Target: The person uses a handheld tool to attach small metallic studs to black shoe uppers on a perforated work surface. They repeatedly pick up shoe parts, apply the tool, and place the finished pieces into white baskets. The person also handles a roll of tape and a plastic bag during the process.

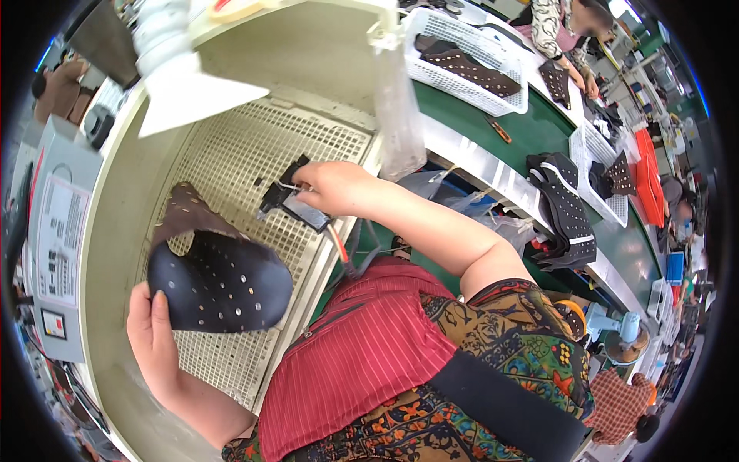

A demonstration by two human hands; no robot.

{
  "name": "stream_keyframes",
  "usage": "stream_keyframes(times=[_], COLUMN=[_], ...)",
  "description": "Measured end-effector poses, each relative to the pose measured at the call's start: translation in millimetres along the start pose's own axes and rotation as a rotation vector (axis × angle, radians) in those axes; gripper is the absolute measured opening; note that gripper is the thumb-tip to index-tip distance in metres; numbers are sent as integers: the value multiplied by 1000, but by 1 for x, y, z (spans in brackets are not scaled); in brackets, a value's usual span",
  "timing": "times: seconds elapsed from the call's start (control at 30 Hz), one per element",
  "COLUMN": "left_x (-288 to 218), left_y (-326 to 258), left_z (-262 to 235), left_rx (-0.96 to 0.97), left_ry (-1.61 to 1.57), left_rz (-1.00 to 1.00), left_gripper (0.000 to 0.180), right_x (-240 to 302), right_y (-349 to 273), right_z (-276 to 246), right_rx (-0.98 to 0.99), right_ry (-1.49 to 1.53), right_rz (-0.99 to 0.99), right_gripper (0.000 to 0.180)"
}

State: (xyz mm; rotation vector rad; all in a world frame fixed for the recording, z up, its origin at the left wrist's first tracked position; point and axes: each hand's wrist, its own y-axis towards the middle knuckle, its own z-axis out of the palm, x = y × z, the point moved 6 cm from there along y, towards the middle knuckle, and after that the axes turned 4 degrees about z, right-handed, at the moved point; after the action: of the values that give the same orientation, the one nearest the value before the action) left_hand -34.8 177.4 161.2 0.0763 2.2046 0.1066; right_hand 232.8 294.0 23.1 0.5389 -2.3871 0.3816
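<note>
At lower left, a studded dark piece (208, 291) is pinched by the left hand (152, 331); at centre, a black tool (306, 212) is gripped by the outstretched right hand's (332, 187) curled fingers.

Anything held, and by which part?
Left hand holds the dark perforated piece by its lower left edge. Right hand is at the black tool; grip can't be told.

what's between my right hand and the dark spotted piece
The head view shows part of the black tool at the right hand, then pale grating with a dark speck before the dark spotted piece.
</note>
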Motion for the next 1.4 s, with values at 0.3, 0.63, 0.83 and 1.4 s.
stream_keyframes(times=[0.3,0.63,0.83,1.4], left_x=[-172,-284,-267,-187], left_y=[52,98,128,145], left_z=[148,288,337,394], left_rx=[377,418,404,401], left_ry=[573,99,-1,165], left_rz=[530,903,755,330], left_gripper=[9,71,68,46], right_x=[42,-91,-206,-591], right_y=[-99,-200,-322,-563], right_z=[-140,-250,-356,-454], right_rx=[-469,-771,-1154,-1329], right_ry=[156,-170,31,-320], right_rz=[-791,-185,380,1169], right_gripper=[51,13,23,44])
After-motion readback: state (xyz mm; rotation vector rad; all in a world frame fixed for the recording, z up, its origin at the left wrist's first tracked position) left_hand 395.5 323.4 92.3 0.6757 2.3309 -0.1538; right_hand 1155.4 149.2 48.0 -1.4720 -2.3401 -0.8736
